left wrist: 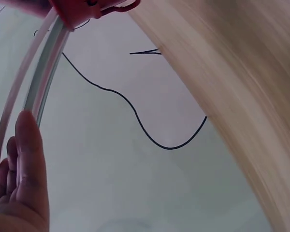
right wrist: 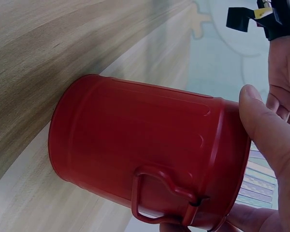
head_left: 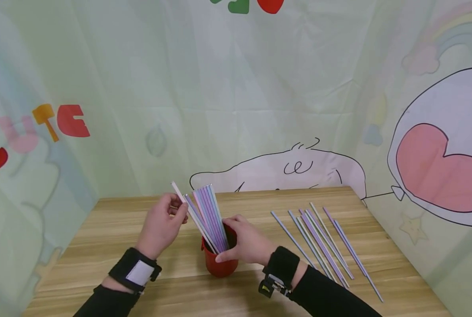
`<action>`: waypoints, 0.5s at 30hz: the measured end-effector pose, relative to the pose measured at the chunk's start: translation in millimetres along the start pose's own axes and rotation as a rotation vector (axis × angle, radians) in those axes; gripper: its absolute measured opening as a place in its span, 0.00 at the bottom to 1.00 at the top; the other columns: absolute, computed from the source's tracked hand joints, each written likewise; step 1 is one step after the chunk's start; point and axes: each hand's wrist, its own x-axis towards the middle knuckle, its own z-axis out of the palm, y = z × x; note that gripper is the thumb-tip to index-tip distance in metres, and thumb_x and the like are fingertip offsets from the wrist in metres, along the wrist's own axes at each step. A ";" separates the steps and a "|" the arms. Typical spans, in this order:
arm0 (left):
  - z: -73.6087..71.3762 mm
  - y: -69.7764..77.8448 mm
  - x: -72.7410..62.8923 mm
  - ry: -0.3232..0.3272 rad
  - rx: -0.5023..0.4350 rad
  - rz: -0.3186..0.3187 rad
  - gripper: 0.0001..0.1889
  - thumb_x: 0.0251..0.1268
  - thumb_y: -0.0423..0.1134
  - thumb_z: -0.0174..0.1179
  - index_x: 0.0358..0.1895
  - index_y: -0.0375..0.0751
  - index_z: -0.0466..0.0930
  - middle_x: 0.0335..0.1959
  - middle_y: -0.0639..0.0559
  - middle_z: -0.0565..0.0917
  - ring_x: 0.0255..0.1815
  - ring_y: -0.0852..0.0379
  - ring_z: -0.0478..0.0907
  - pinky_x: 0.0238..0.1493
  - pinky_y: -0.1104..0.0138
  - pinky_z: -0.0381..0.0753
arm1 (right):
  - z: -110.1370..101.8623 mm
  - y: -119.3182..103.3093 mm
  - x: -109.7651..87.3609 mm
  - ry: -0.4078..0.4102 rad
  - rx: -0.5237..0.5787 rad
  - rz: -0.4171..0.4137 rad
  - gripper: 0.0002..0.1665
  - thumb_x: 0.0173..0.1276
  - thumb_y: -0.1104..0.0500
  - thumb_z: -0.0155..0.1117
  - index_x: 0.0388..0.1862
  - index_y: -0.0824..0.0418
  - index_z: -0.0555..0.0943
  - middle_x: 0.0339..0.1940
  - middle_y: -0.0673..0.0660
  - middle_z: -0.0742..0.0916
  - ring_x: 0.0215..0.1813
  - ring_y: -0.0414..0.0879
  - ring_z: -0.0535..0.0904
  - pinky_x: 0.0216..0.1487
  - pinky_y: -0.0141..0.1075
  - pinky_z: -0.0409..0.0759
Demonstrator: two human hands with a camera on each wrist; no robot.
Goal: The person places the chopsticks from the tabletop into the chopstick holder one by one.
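Looking down past both sleeves, we find the lower ends of the bundled straws [head_left: 208, 211] hidden inside the red bucket [head_left: 221, 266], behind its wall and our right hand [head_left: 251, 242]. Our left wrist view cuts off most of the bucket at the top edge, and part of our left hand [head_left: 162, 224] at the lower left. The backdrop [head_left: 228, 110] runs out of frame, clipping some printed letters.

The bucket stands upright on the tabletop [head_left: 140, 273], near the middle. It is smooth, rounded and slightly glossy, with a bent, narrow handle [right wrist: 166, 179] at its side. Our right hand grips it near the rim, thumb on one side and fingers wrapped round the other. With our left hand we pinch a pale pink straw [head_left: 178, 190] between thumb and fingers; it leans a little away from the bundle, its lower end reaching into the bucket. The straws are thin and straight, in pastel shades; the tabletop has a streaky wood grain, and the backdrop is creased cloth.

We count one bucket, one pinched straw and two black wristbands [head_left: 281, 266]. At least eight loose straws [head_left: 285, 230] lie to the right; overlaps within the bundle prevent an exact count.
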 end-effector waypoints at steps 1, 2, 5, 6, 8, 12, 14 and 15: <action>0.9 -0.8 -0.9 -0.004 0.010 -0.003 0.13 0.78 0.41 0.54 0.52 0.34 0.74 0.41 0.40 0.85 0.35 0.52 0.84 0.33 0.69 0.84 | -0.1 -0.2 -0.1 0.000 0.001 -0.001 0.58 0.51 0.40 0.83 0.77 0.56 0.68 0.70 0.55 0.75 0.65 0.51 0.77 0.68 0.49 0.80; 1.8 -1.8 -1.7 -0.009 0.021 -0.006 0.13 0.78 0.41 0.54 0.52 0.34 0.75 0.41 0.40 0.85 0.35 0.53 0.84 0.33 0.69 0.84 | -0.3 -0.5 -0.2 0.000 0.002 -0.001 0.58 0.51 0.41 0.83 0.77 0.56 0.68 0.70 0.55 0.75 0.65 0.51 0.77 0.68 0.49 0.80; 4.8 -5.0 -4.3 -0.026 0.049 -0.012 0.12 0.77 0.42 0.55 0.51 0.35 0.76 0.40 0.42 0.86 0.34 0.54 0.83 0.33 0.67 0.83 | -0.4 -0.6 -0.1 -0.002 0.003 -0.003 0.58 0.51 0.41 0.83 0.77 0.56 0.68 0.70 0.55 0.75 0.65 0.51 0.77 0.68 0.49 0.80; 5.9 -6.0 -5.1 -0.033 0.055 -0.012 0.12 0.77 0.43 0.55 0.50 0.36 0.76 0.40 0.42 0.86 0.34 0.55 0.83 0.33 0.68 0.83 | -0.4 -0.7 -0.1 -0.002 0.004 -0.004 0.58 0.51 0.41 0.83 0.77 0.56 0.68 0.70 0.55 0.75 0.65 0.51 0.77 0.68 0.49 0.80; 7.9 -8.2 -6.8 -0.045 0.059 -0.011 0.12 0.77 0.43 0.56 0.49 0.36 0.76 0.39 0.43 0.86 0.33 0.55 0.83 0.31 0.68 0.83 | -0.5 -1.1 -0.4 -0.001 0.004 -0.007 0.58 0.51 0.41 0.83 0.78 0.56 0.67 0.70 0.56 0.75 0.65 0.51 0.77 0.68 0.49 0.79; 12.7 -13.0 -10.8 -0.069 0.076 -0.016 0.12 0.77 0.43 0.56 0.48 0.36 0.78 0.37 0.45 0.85 0.32 0.57 0.81 0.31 0.68 0.81 | 0.2 -0.8 -0.1 0.000 0.006 -0.006 0.59 0.51 0.40 0.83 0.78 0.57 0.67 0.69 0.56 0.75 0.65 0.51 0.77 0.68 0.48 0.79; 15.6 -14.9 -13.1 -0.079 0.087 -0.017 0.11 0.77 0.43 0.56 0.48 0.37 0.78 0.36 0.46 0.85 0.32 0.57 0.80 0.33 0.68 0.81 | 1.2 0.2 0.2 0.002 0.011 -0.004 0.59 0.51 0.40 0.83 0.78 0.56 0.67 0.69 0.55 0.75 0.65 0.50 0.77 0.69 0.48 0.79; 17.1 -15.6 -14.1 -0.085 0.094 -0.017 0.11 0.77 0.43 0.56 0.48 0.37 0.79 0.36 0.46 0.85 0.32 0.57 0.80 0.33 0.67 0.81 | 1.8 1.1 0.4 0.006 0.014 -0.005 0.59 0.51 0.40 0.83 0.78 0.56 0.67 0.70 0.55 0.75 0.65 0.50 0.77 0.69 0.48 0.79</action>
